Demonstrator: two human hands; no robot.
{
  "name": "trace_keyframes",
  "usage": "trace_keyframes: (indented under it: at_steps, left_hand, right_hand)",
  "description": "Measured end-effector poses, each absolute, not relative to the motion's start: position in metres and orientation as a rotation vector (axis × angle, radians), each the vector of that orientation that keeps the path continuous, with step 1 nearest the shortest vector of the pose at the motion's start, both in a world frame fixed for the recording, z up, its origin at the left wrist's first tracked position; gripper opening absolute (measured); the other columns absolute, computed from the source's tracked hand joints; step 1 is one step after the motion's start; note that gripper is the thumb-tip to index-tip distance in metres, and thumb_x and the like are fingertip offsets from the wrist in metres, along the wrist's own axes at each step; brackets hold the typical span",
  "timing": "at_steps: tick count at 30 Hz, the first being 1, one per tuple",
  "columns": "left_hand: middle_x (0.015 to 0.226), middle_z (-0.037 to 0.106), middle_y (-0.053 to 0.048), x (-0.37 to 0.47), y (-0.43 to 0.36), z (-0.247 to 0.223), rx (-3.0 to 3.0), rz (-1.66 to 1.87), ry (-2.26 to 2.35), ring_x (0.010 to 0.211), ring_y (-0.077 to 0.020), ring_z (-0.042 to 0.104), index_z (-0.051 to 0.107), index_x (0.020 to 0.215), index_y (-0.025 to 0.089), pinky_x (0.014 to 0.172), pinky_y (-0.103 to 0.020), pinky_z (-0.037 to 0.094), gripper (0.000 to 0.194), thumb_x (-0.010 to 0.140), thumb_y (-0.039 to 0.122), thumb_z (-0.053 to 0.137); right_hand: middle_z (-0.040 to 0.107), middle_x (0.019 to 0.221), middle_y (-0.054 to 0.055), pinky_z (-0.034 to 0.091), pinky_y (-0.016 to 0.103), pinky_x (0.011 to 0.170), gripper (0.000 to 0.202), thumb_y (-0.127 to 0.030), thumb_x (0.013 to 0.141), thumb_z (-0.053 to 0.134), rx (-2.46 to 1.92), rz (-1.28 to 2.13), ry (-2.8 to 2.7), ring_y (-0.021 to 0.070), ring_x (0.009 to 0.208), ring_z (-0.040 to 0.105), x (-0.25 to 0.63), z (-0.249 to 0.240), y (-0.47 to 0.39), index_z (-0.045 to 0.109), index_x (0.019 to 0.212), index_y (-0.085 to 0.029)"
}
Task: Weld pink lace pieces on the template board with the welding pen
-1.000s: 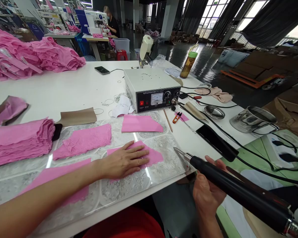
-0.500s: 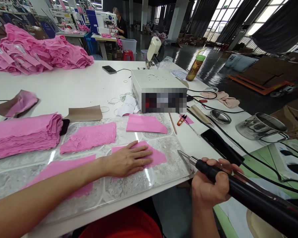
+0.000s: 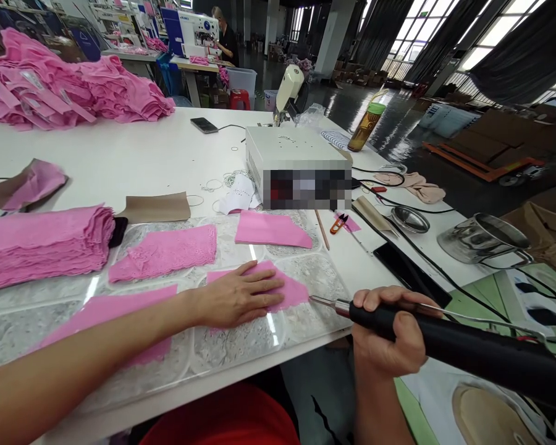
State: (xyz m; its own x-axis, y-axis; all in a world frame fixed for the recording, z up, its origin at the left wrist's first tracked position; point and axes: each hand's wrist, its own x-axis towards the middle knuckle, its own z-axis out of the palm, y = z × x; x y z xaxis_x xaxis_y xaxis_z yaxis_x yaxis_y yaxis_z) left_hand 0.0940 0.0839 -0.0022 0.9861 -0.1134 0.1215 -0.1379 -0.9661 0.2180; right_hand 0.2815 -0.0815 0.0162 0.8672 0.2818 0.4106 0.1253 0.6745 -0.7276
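My left hand [image 3: 234,295] lies flat with fingers spread on a pink fabric piece [image 3: 296,292], pressing it to the grey marbled board. In my right hand [image 3: 391,330] is a thick black-handled tool [image 3: 472,346] with a slim metal tip, like a soldering iron. Its tip touches or almost touches the right edge of that piece. Under my left forearm lies another pink piece [image 3: 115,303], partly hidden. Farther back on the board are a lacy pink piece [image 3: 171,250] and a smooth pink stack [image 3: 273,228].
A white box [image 3: 296,145] with a blurred front stands behind the board. Thread snips [image 3: 338,224], a black phone [image 3: 412,272], cables and a metal mug [image 3: 482,238] are to the right. Folded pink fabric [image 3: 41,247] is at left. Far back, a person [image 3: 225,40] sits by a sewing machine.
My right hand has moved the tool leftward, bringing its tip from the board's right edge to the edge of the pink piece. My left hand stays flat on the fabric.
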Motion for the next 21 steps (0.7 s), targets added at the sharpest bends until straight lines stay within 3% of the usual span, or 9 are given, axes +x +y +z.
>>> trace_keyframes:
  at_steps: [21]
  left_hand:
    - [0.151, 0.039, -0.004, 0.0937, 0.0837, 0.0013, 2.891, 0.060, -0.159, 0.145, -0.0218, 0.026, 0.043, 0.141, 0.025, 0.121, -0.046, 0.002, 0.041, 0.102, 0.035, 0.035]
  right_hand:
    - [0.056, 0.071, -0.005, 0.047, 0.030, 0.050, 0.016, -0.016, 0.069, 0.054, -0.901, 0.080, -0.617, 0.0102, 0.053, 0.051, 0.2810, 0.0160, -0.0769, 0.053, 0.084, -0.021]
